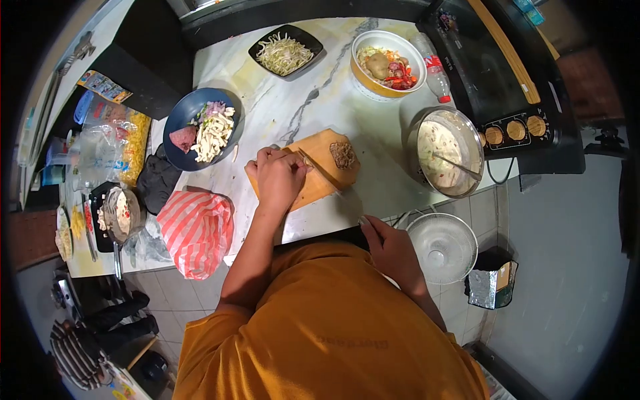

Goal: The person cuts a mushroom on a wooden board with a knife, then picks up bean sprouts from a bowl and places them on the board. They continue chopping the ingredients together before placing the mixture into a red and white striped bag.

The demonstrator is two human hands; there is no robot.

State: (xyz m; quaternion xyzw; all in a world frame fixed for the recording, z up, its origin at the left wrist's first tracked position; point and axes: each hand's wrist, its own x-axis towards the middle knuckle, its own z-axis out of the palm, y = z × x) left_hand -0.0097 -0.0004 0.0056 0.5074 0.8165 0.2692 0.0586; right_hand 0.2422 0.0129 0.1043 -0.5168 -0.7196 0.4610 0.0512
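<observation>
Fingers of the left hand (277, 179) are curled and pressed together, knuckles up, on the near part of a wooden cutting board (328, 148) that lies on the marble counter (373, 133). A small heap of brown mince (343, 155) sits on the board's far end, apart from the hand, and a knife (325, 176) is laid across the board just beside it. The right hand (390, 248) is kept at the counter's near edge, fingertips touching it; whether anything is pinched cannot be told. A plastic bottle (433, 70) with a red label is seen beside a yellow bowl (363, 79) of vegetables, its wording too small to read. Print on the orange shirt (333, 313) is blurred and cannot be read. A metal bowl (475, 143) of pale batter stands near the board.
</observation>
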